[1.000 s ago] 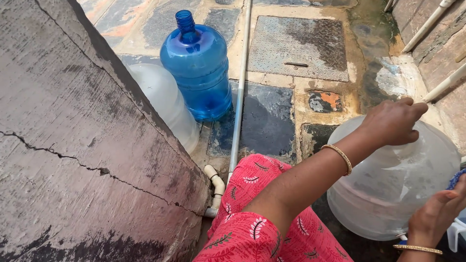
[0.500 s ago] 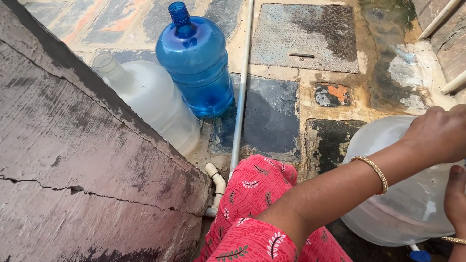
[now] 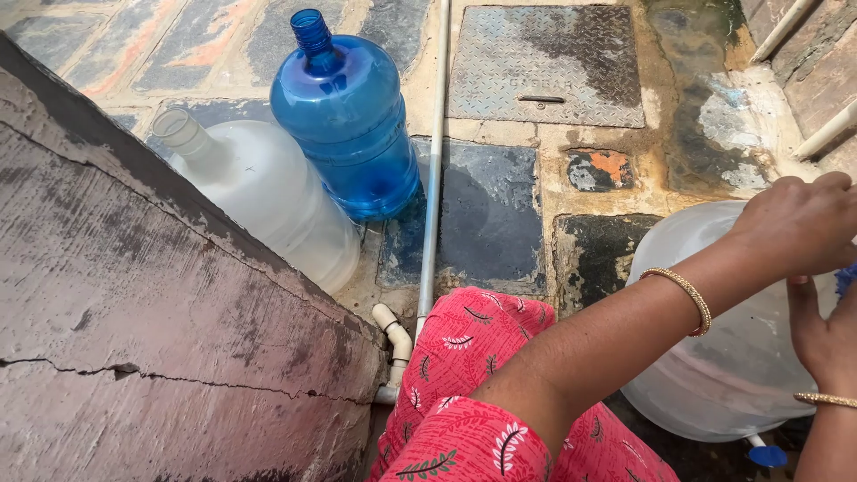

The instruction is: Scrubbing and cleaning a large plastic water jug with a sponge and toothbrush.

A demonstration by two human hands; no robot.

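Note:
A big clear water jug [image 3: 714, 357] stands at the lower right on the stone paving. My left hand [image 3: 799, 223] reaches across my red patterned knee [image 3: 473, 393] and curls over the jug's top, a gold bangle on its wrist. My right hand [image 3: 826, 339] is at the right edge beside the jug's top, next to a small blue thing [image 3: 844, 281] that is cut off by the frame. Whether the right hand grips it is not visible.
A blue water jug [image 3: 348, 125] stands upright at the top centre, with a second clear jug [image 3: 268, 201] leaning beside it. A cracked concrete wall [image 3: 134, 312] fills the left. A white pipe [image 3: 433, 178] runs along the floor past a metal cover plate [image 3: 544, 67].
The view has swung left, so the jug and both hands now sit at the right edge. The leaning clear jug's neck has come into view. My left hand stays on the jug's top.

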